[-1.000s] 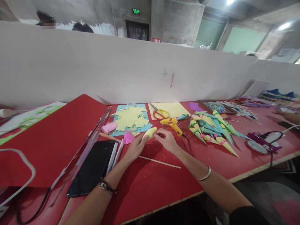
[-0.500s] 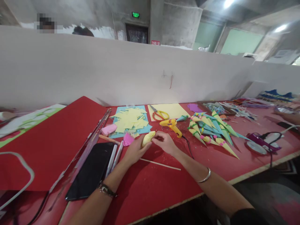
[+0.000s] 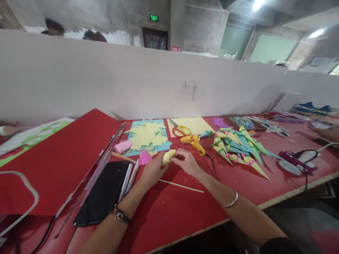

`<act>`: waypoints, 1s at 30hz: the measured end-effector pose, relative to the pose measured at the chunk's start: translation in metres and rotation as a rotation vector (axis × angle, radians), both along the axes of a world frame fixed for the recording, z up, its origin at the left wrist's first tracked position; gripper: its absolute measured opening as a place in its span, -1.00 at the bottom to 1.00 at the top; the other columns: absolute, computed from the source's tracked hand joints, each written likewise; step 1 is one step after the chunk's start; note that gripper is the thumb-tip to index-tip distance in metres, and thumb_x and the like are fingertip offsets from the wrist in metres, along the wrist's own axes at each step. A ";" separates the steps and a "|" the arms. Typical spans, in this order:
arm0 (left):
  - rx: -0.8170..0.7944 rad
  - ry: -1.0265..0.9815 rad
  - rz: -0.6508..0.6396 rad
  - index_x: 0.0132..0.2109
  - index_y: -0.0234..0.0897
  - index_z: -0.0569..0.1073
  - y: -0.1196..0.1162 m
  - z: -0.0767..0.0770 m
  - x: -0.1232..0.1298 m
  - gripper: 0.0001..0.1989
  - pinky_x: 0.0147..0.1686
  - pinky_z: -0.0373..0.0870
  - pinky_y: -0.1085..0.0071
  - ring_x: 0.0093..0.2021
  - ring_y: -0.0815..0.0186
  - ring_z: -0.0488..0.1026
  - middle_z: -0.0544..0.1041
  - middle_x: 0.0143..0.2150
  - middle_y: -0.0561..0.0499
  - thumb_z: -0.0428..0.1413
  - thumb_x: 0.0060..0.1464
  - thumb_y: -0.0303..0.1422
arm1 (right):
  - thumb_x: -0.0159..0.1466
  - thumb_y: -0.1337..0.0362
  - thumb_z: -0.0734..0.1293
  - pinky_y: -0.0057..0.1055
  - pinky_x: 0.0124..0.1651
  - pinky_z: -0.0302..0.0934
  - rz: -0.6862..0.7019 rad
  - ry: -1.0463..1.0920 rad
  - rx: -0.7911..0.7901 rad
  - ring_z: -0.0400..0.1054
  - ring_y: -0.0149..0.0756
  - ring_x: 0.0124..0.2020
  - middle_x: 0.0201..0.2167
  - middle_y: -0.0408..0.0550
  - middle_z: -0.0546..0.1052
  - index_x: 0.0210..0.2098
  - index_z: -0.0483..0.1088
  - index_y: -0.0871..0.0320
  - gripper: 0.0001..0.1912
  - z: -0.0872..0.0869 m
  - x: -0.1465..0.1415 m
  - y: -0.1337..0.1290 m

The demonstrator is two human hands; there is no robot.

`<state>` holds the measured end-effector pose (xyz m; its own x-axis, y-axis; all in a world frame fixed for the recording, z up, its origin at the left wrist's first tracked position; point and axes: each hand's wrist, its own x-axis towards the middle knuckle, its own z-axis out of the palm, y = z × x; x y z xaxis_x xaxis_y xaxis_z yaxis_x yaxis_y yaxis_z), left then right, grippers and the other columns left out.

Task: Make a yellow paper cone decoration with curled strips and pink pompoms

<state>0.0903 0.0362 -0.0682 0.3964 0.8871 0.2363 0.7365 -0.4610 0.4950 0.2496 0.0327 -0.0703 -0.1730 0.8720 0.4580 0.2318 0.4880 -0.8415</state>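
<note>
A small roll of pale yellow paper sits in my left hand, whose fingers are wrapped round it above the red table. My right hand pinches at the roll's right edge, thumb and fingertips together; whether it grips the paper or only touches it is hard to see. Below both hands lies a thin pale stick. Beyond them is a stack of yellow paper pieces on blue sheets. A yellow hot glue gun rests just past my right hand, and scissors with red and yellow handles lie behind it.
Paper cones in yellow and blue are heaped at the right. A black phone and white pens lie by my left forearm, beside a large red sheet. A white partition stands behind. Another person's hand shows far right.
The yellow paper roll has turned slightly in my left hand, and that hand's fingers have shifted round it. My right hand stays at the roll's edge.
</note>
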 end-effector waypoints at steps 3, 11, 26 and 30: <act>0.009 0.021 0.018 -0.04 -0.28 0.23 0.000 0.001 0.000 -0.68 -0.45 0.28 0.39 -0.31 0.13 0.46 0.49 -0.25 -0.12 -0.03 0.01 -0.36 | 0.08 0.34 0.27 -0.50 -0.43 0.16 -0.004 -0.002 0.007 0.27 -0.40 -0.47 -0.53 -0.15 0.35 -0.52 0.35 0.19 -0.92 -0.001 0.000 0.001; -0.002 -0.080 -0.018 -0.03 -0.29 0.21 -0.002 0.001 0.002 -0.67 -0.38 0.31 0.39 -0.28 0.19 0.46 0.48 -0.21 -0.09 -0.04 0.01 -0.39 | 0.09 0.31 0.29 -0.50 -0.44 0.18 -0.028 -0.008 0.045 0.28 -0.39 -0.48 -0.52 -0.15 0.38 -0.51 0.34 0.18 -0.92 0.000 -0.003 -0.004; -0.018 -0.280 -0.024 -0.13 -0.34 0.20 -0.005 -0.001 0.006 -0.76 -0.43 0.31 0.43 -0.39 0.28 0.41 0.44 -0.32 -0.04 -0.08 0.05 -0.33 | 0.16 0.35 0.24 -0.45 -0.32 0.21 -0.045 -0.069 0.202 0.31 -0.35 -0.36 -0.40 -0.09 0.41 -0.36 0.41 0.11 -0.88 0.006 -0.005 -0.012; -0.012 -0.286 -0.025 -0.13 -0.32 0.18 -0.005 -0.002 0.006 -0.77 -0.42 0.31 0.41 -0.39 0.28 0.40 0.44 -0.34 -0.03 -0.08 0.05 -0.35 | 0.16 0.34 0.24 -0.45 -0.33 0.22 -0.047 -0.071 0.203 0.31 -0.35 -0.36 -0.39 -0.09 0.40 -0.35 0.41 0.11 -0.89 0.005 -0.006 -0.012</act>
